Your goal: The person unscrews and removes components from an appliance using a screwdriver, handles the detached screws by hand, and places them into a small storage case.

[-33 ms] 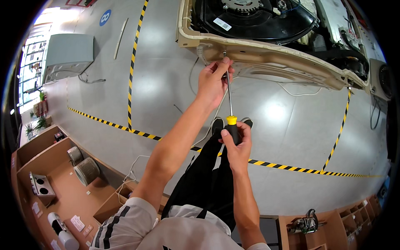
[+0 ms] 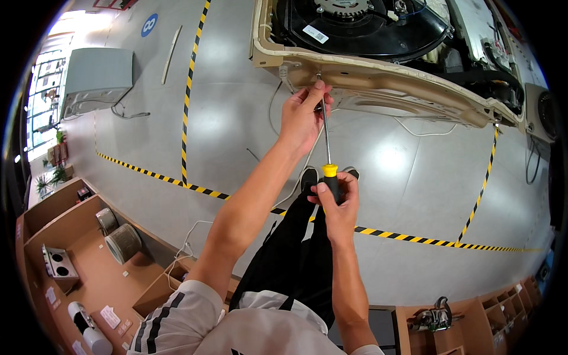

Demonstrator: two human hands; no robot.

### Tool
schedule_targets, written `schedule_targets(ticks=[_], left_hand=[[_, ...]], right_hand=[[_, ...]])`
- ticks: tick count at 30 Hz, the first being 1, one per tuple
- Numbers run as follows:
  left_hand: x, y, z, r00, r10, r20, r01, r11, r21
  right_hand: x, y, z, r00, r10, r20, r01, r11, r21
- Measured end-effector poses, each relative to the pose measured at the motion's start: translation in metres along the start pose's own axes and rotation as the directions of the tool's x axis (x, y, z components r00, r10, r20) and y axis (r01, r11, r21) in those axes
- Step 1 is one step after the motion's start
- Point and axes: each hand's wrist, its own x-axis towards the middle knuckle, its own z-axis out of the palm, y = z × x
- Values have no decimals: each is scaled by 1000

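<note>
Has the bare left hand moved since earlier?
No, not visibly either way: the left hand stays at the near edge of the tan metal appliance panel.

A person's left arm [image 2: 245, 213] extends diagonally forward, only slightly bent at the elbow [image 2: 228, 231], the left hand [image 2: 303, 118] well ahead of the other with thumb [image 2: 314, 96] and fingertips drawn together in a pinch. The right arm [image 2: 348, 284], more upright, holds the right hand [image 2: 338, 207] closer to the body, fingers [image 2: 349, 184] curled in a grasp and thumb [image 2: 323, 193] angled up and to the left.
</note>
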Motion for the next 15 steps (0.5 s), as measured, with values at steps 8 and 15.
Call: schedule_targets(ticks=[8,15], left_hand=[[0,4,-5,995,-55,87,65,992,-110],[0,9,5,998,-64,-1,63,984,-166]], right_hand=[[6,-28,-2,980,169,103,-180,978,104],[-5,-16,-4,999,33,2,-33,999,31]])
